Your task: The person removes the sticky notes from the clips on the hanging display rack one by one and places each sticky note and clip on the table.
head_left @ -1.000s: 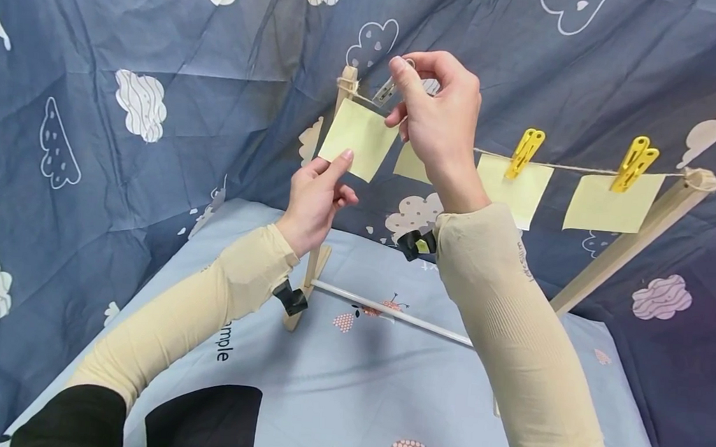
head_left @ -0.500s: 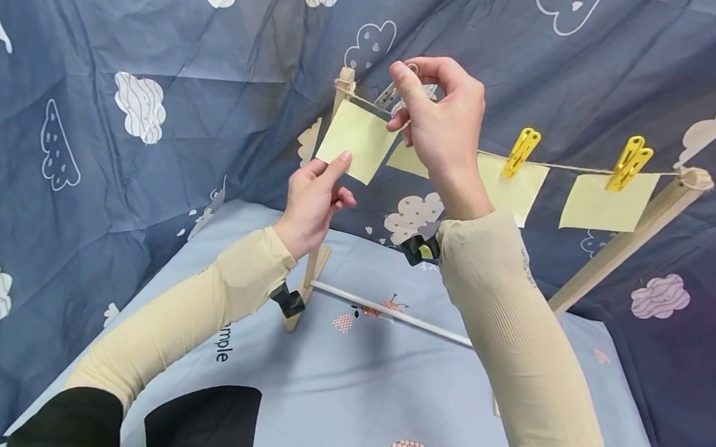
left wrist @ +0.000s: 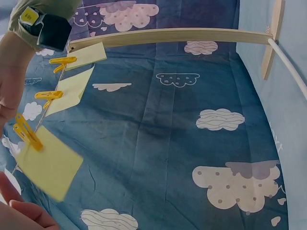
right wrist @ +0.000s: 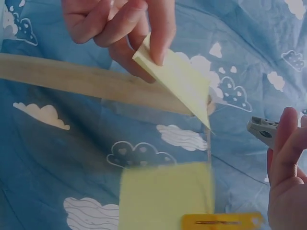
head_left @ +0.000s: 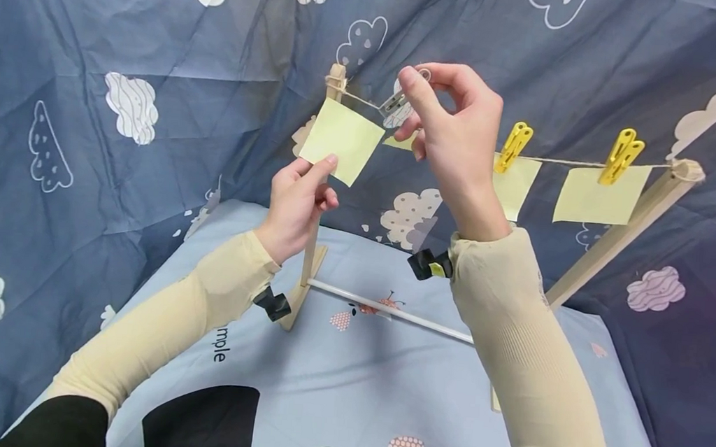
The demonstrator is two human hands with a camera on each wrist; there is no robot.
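Observation:
In the head view my left hand (head_left: 296, 201) pinches a pale yellow paper note (head_left: 342, 141) at its lower edge, thumb in front. The note is tilted and stands close to the string (head_left: 361, 100) near the left post. My right hand (head_left: 459, 137) pinches a whitish-grey clothespin (head_left: 395, 102) between thumb and fingers, its tip pointing down-left, right of the note. In the right wrist view the clothespin (right wrist: 263, 130) is apart from the held note (right wrist: 180, 81). In the left wrist view only some fingers (left wrist: 31, 213) of my left hand show.
Yellow clothespins (head_left: 622, 156) hold other notes (head_left: 600, 193) on the string; one note (head_left: 402, 142) is mostly behind my right hand. Wooden posts (head_left: 622, 234) carry the string, with a white rod (head_left: 389, 311) low between them. Cloud-printed fabric (head_left: 215, 114) hangs behind.
My right hand has drawn right and slightly down with the clothespin, widening the gap to the held note. My left hand and its note have shifted slightly left, as has the whole view.

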